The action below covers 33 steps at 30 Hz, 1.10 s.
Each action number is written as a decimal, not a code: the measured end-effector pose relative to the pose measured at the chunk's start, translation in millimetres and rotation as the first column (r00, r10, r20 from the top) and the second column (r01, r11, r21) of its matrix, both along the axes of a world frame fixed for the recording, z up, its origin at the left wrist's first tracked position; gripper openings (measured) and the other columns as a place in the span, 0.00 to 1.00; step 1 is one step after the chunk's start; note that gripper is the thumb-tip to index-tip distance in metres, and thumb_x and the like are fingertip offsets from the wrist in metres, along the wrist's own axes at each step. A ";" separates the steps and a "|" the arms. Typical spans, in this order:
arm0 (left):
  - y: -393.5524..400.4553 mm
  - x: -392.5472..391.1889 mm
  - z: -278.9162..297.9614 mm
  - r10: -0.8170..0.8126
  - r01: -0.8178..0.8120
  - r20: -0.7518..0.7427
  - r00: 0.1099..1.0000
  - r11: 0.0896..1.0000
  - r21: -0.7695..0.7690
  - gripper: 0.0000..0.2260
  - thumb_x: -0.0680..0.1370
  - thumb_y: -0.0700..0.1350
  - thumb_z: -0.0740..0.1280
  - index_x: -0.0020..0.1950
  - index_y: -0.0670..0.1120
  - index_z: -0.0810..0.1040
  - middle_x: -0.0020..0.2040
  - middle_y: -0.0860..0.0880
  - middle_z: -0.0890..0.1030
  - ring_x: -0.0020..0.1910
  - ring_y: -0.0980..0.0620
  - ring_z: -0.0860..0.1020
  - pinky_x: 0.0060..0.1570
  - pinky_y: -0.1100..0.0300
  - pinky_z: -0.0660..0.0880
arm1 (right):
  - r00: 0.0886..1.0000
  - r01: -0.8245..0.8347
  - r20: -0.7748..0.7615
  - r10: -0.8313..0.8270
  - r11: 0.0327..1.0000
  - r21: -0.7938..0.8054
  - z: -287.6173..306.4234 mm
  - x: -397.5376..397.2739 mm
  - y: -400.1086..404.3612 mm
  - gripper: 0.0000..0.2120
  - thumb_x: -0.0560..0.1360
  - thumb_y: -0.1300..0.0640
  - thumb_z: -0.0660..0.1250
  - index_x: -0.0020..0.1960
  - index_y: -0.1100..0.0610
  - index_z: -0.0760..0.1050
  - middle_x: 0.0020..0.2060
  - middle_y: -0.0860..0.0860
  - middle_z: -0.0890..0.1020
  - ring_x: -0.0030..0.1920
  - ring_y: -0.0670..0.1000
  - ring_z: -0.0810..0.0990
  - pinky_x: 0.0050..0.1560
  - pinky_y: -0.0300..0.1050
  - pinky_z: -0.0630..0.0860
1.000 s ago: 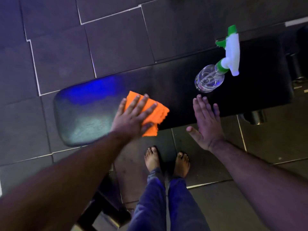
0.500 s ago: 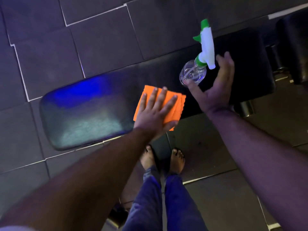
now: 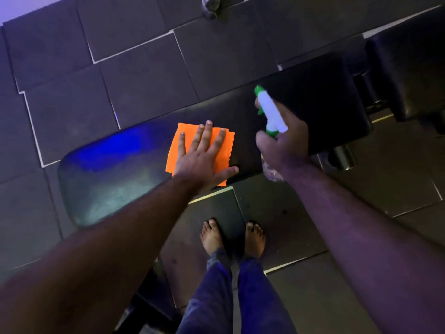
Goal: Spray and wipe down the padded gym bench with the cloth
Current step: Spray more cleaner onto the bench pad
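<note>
A long black padded bench (image 3: 115,174) runs from lower left to upper right, with a blue glare on its left part. An orange cloth (image 3: 174,150) lies flat on the middle of the pad. My left hand (image 3: 202,155) presses on it, palm down, fingers spread. To the right, my right hand (image 3: 286,141) is closed around the neck of a clear spray bottle (image 3: 272,112) with a white and green trigger head. The bottle is lifted off the pad, nozzle pointing away from me. Its clear body shows just below my wrist.
Dark floor tiles (image 3: 144,75) with pale seams lie beyond the bench. My bare feet (image 3: 231,237) stand on the tiles in front of it. A second black pad (image 3: 409,68) sits at the upper right, and a metal bench leg (image 3: 342,155) shows under the right end.
My right hand reached the standing spray bottle, closed on it and lifted it off the pad. My left hand slid the orange cloth a little to the right along the bench.
</note>
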<state>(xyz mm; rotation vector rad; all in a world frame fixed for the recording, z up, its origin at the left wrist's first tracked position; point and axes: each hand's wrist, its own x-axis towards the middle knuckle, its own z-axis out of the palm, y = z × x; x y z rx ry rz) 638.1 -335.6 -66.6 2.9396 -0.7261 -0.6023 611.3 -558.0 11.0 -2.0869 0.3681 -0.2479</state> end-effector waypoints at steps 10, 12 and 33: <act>-37.0 -22.2 17.9 -0.084 0.092 -0.122 0.989 0.994 0.062 0.47 0.80 0.69 0.65 0.89 0.58 0.41 0.90 0.48 0.39 0.89 0.47 0.41 0.83 0.32 0.38 | 0.833 -0.014 -0.544 -0.096 0.981 -0.194 -19.3 -90.3 -9.2 0.14 0.68 0.57 0.70 0.54 0.50 0.79 0.39 0.45 0.79 0.39 0.52 0.73 0.42 0.46 0.71; -36.7 -21.4 14.9 -0.101 0.111 -0.117 0.988 0.990 0.086 0.49 0.79 0.70 0.67 0.89 0.58 0.41 0.90 0.48 0.37 0.89 0.46 0.41 0.82 0.30 0.38 | 0.807 -0.021 -0.580 -0.107 0.978 -0.210 -24.4 -93.1 -12.4 0.09 0.69 0.57 0.70 0.50 0.50 0.77 0.36 0.43 0.76 0.35 0.49 0.72 0.38 0.44 0.66; -149.5 17.1 21.3 -0.271 0.274 -0.075 0.960 0.961 0.033 0.48 0.79 0.66 0.69 0.88 0.61 0.39 0.90 0.48 0.41 0.89 0.41 0.43 0.84 0.33 0.43 | 0.751 0.095 -0.586 -0.305 0.928 -0.361 -26.1 -77.4 -128.3 0.07 0.73 0.55 0.69 0.46 0.45 0.72 0.34 0.43 0.73 0.32 0.43 0.68 0.32 0.39 0.60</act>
